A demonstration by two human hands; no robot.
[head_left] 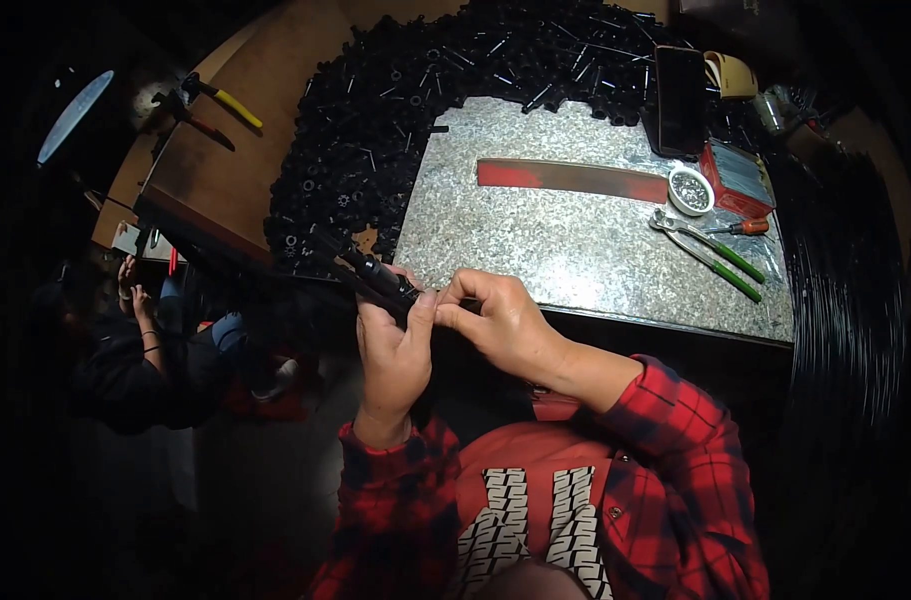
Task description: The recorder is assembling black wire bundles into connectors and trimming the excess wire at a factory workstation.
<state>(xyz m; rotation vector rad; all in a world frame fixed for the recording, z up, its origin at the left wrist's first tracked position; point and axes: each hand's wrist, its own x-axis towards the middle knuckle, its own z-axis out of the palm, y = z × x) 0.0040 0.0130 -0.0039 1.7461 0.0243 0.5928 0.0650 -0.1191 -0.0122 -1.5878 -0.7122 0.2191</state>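
Note:
In front of the slab's near left edge, my left hand (388,355) is closed around a bundle of dark tubular parts (367,270), which point up and to the left. My right hand (505,318) is beside it, thumb and forefinger pinched together at the near end of these parts. What the pinch holds is too small and dark to make out. Beyond both hands lies a speckled grey stone slab (475,240). A large heap of small black parts (345,150), with shiny metal pins among them, curves around the slab's left and far sides.
On the slab lie a red-brown strip (570,179), a white bowl (690,190) of tiny metal pieces, a red box (735,180), green-handled pliers (710,255) and an orange-handled screwdriver (747,228). A phone (679,100) stands behind. Thin black strands (845,290) hang right. Another person (145,350) sits left.

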